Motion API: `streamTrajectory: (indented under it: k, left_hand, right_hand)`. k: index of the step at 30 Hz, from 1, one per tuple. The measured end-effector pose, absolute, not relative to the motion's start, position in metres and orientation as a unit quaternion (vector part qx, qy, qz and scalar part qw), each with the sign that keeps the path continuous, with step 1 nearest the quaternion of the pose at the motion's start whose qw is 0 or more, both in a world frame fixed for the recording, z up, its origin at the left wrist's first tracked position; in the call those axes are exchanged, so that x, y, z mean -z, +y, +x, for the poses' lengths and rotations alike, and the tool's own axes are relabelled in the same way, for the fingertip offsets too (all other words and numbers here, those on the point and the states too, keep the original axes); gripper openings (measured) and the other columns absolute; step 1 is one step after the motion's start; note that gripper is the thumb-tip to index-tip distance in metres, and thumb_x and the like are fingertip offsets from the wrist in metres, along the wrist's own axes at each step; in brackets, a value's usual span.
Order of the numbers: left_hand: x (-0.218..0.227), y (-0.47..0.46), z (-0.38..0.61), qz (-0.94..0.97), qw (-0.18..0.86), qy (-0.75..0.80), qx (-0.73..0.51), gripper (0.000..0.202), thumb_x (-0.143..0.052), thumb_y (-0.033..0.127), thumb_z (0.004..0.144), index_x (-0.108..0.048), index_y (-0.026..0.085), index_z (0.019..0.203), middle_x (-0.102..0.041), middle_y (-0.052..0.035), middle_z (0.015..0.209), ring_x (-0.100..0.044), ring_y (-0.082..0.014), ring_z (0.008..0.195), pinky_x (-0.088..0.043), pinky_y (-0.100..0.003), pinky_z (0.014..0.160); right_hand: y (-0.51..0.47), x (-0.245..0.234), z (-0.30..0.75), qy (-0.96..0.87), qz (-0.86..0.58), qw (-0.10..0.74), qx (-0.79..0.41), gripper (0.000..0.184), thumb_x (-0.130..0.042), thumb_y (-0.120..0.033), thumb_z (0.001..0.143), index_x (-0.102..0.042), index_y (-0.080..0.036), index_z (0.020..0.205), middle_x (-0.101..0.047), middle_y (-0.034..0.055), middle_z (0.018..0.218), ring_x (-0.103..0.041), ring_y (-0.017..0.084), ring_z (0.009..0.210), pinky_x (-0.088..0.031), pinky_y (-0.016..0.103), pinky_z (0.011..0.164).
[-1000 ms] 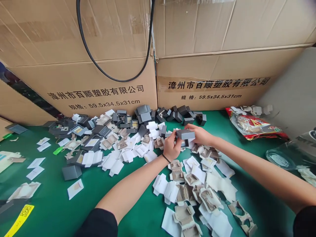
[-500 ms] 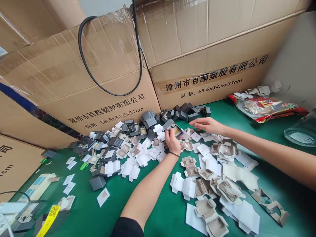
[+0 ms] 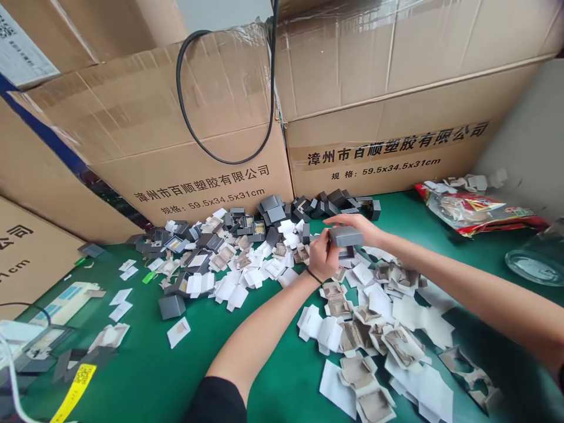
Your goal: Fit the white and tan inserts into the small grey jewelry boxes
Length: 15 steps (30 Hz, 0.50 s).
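Observation:
My left hand (image 3: 323, 258) is closed on a small dark grey box (image 3: 346, 237), whose dark hollow part shows below its grey panel. From behind, my right hand (image 3: 362, 227) comes against the box with its fingers bent over the far side. The box covers part of that hand, and its thumb is hidden. Left of my left hand lies a heap of white and brown folded card inserts (image 3: 253, 271), mixed with dark grey boxes (image 3: 211, 241). Unfolded card inserts (image 3: 368, 376) are spread below my right forearm.
Large cardboard cartons (image 3: 211, 158) wall off the back, with a black cable loop (image 3: 180, 100) hanging in front. At right are a red snack bag (image 3: 478, 208) and a clear plastic container (image 3: 535, 258). A yellow tag (image 3: 74, 393) lies on the green table (image 3: 273, 376) at lower left.
My right hand has moved left to meet the grey box. My left hand has shifted slightly right and turned the box so its grey panel shows. The view has swung a little.

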<state>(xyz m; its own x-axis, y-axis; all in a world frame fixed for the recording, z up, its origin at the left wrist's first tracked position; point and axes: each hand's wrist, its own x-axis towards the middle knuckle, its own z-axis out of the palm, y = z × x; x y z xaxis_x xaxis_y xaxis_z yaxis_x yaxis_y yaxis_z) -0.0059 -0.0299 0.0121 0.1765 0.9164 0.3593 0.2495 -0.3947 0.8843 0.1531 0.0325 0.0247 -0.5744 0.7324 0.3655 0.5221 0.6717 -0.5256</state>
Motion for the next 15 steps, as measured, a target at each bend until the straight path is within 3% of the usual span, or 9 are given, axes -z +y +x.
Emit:
streamTrajectory:
  k: [3, 8, 12, 15]
  left_hand:
    - [-0.025, -0.034, -0.010, 0.762, 0.322, 0.368, -0.425, 0.010, -0.050, 0.030, 0.077, -0.051, 0.021, 0.076, -0.049, -0.0042, 0.067, -0.049, -0.0209, 0.069, -0.038, -0.033, 0.072]
    - [-0.022, -0.051, -0.033, 0.805, 0.282, 0.338, -0.398, 0.009, -0.048, 0.024, 0.077, -0.047, 0.021, 0.069, -0.048, -0.0026, 0.064, -0.046, -0.0175, 0.062, -0.035, -0.031, 0.065]
    - [-0.003, -0.059, -0.049, 0.759, 0.318, 0.385, -0.418, 0.014, -0.045, 0.024, 0.081, -0.042, 0.021, 0.068, -0.041, 0.0016, 0.057, -0.037, -0.0131, 0.052, -0.028, -0.028, 0.054]
    - [0.003, -0.057, -0.050, 0.729, 0.339, 0.397, -0.442, 0.012, -0.044, 0.024, 0.082, -0.044, 0.020, 0.070, -0.042, 0.0018, 0.058, -0.037, -0.0128, 0.053, -0.028, -0.027, 0.055]
  right_hand:
    - [0.050, -0.027, 0.123, -0.923, -0.284, 0.221, -0.134, 0.042, -0.046, -0.031, 0.085, -0.051, -0.025, 0.126, -0.056, 0.0082, 0.120, -0.058, 0.021, 0.101, -0.048, 0.029, 0.078]
    - [0.054, -0.019, 0.088, -0.941, -0.282, 0.159, -0.099, 0.035, -0.057, -0.030, 0.079, -0.060, -0.022, 0.113, -0.052, 0.0096, 0.120, -0.062, 0.019, 0.086, -0.050, 0.031, 0.076]
    - [0.042, -0.023, 0.090, -0.933, -0.274, 0.204, -0.116, 0.029, -0.053, -0.015, 0.077, -0.063, -0.019, 0.104, -0.058, 0.0089, 0.114, -0.060, 0.019, 0.097, -0.048, 0.031, 0.084]
    - [0.041, -0.044, 0.095, -0.901, -0.315, 0.259, -0.145, 0.025, -0.050, -0.016, 0.078, -0.065, -0.019, 0.098, -0.066, 0.0048, 0.098, -0.062, 0.016, 0.084, -0.049, 0.028, 0.078]
